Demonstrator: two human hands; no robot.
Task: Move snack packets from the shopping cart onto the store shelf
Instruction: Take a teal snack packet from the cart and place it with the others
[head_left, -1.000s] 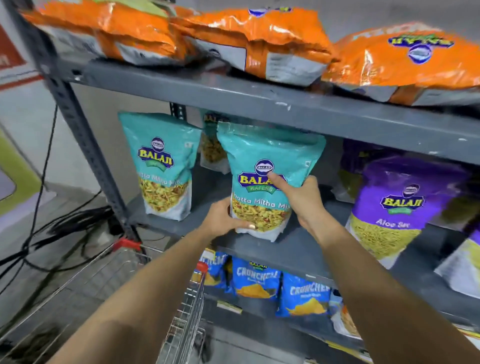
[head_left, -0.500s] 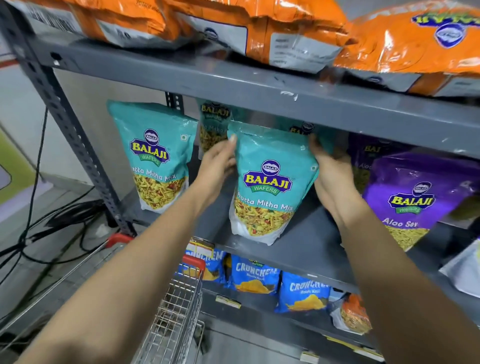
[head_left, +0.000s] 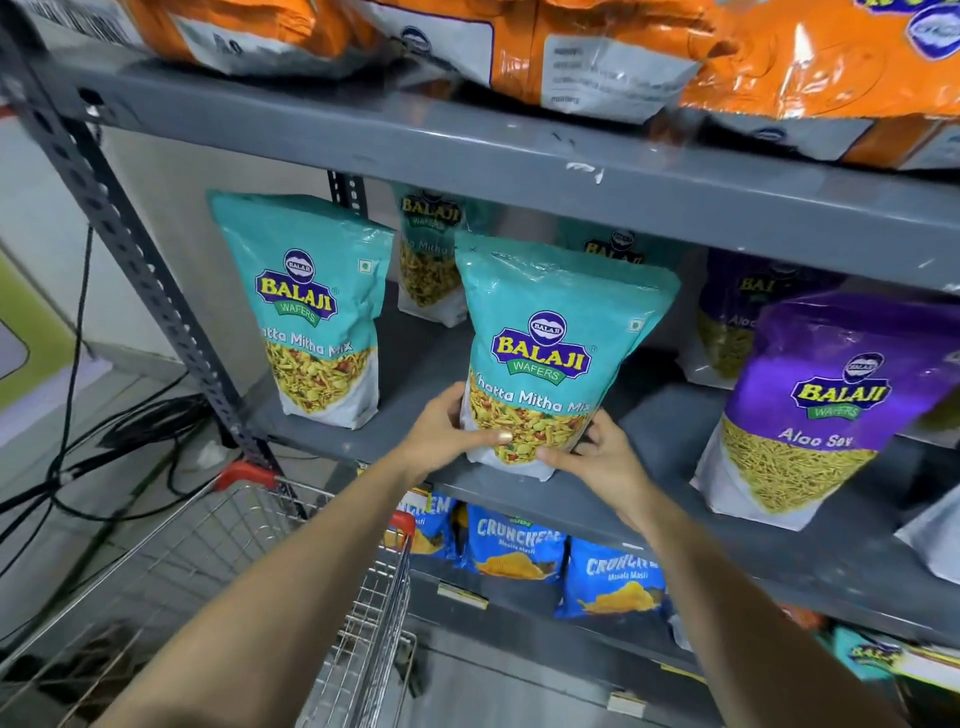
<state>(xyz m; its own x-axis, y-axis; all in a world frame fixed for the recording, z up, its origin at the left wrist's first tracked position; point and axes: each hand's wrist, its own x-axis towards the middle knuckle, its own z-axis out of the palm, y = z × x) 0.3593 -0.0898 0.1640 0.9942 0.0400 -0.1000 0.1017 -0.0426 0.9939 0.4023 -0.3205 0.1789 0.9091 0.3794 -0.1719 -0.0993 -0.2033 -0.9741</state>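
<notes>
While both hands work at its base, the teal Khatta Mitha Mix packet (head_left: 545, 353) stands upright near the front edge of the grey middle shelf (head_left: 675, 431), its white bottom gusset resting on the steel. Left hand (head_left: 441, 431) is wrapped around the lower left corner, thumb across the clear window; right hand (head_left: 602, 457) cups the lower right corner, fingers curled in against the pouch. Both are closed on the packet, low down.

This looks like a light, puffy pouch: soft film, air inside, loose namkeen that will crush if squeezed hard. The glossy film is likely to be slippery, so I'd judge the firm bottom corners, or the sealed top band, the safest places to grip, not the belly.

Just to the left stands a matching teal packet (head_left: 311, 312), apart from the one in hand, with more teal packs behind. To the right sits a purple Aloo Sev packet (head_left: 826, 405). Orange packets (head_left: 571, 52) lie flat on the shelf above, blue Crunchex bags (head_left: 514, 545) below. Down at lower left, the wire shopping cart (head_left: 234, 571) with its red corners; its basket looks empty from here.
</notes>
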